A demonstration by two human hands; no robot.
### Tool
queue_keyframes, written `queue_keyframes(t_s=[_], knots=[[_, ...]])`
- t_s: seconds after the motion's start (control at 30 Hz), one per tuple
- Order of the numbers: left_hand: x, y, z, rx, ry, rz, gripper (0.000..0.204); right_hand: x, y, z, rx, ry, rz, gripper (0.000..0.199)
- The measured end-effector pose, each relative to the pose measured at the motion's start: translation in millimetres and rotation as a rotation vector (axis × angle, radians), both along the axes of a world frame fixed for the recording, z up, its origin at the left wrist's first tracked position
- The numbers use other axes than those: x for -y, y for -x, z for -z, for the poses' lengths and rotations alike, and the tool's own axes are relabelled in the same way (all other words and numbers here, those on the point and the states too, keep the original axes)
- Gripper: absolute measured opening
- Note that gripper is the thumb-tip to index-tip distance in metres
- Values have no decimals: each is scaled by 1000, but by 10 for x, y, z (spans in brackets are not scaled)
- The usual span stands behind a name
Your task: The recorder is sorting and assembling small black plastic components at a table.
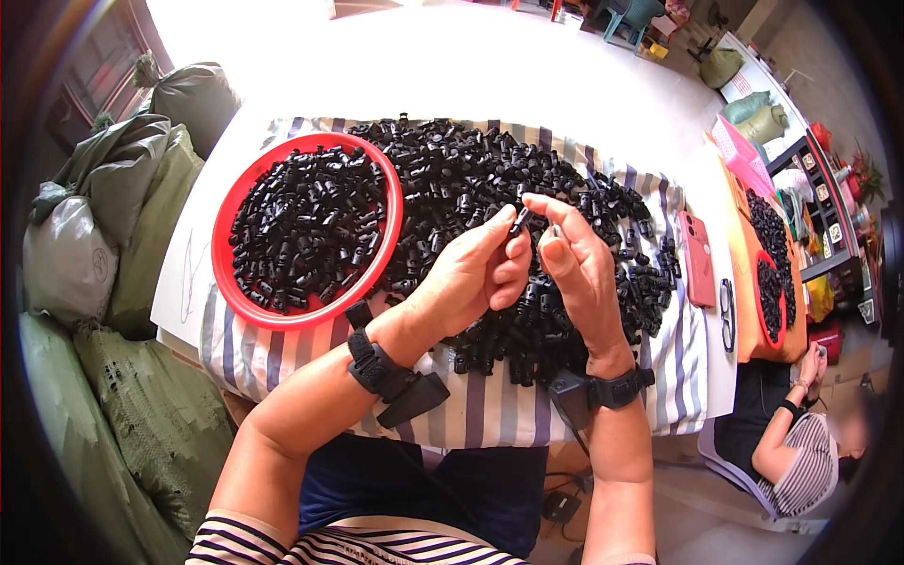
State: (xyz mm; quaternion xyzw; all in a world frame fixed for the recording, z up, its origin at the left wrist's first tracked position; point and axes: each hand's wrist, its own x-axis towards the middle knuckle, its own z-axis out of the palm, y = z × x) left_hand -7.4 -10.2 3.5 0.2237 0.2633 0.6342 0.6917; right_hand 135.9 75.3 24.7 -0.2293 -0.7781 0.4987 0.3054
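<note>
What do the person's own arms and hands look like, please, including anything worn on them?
The left hand and right hand are both ungloved. Each wrist wears a black strap with a dark, box-shaped device attached. The striped sleeve at the left elbow's upper side is light with dark bands and leaves the forearm bare.

I had room over the near right corner of the striped cloth (673, 377); the red basin (395, 207) blocked the left, black parts (471, 179) the middle; glare perhaps hid obstacles beyond.
</note>
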Motion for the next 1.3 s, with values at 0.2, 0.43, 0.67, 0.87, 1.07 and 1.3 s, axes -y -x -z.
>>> queue_keyframes(t_s=[0.2,0.43,0.67,0.87,1.07,1.3], knots=[[-40,-51,28,71,15,-51,31,96,26,-91,142,-262,71,55],[9,-83,-16,-65,21,-108,30,84,49,-14,109,-306,113,52],[-10,-57,-21,-100,49,-183,32,128,52,-90,186,-335,124,50],[-18,364,-166,-13,-260,-800,44,20,10,-70,277,-436,273,42],[-60,222,-30,-42,-181,-626,39,53,50,44,441,-621,187,30],[-39,166,-48,-154,-119,-637,37,101,147,164,456,-809,113,31]])
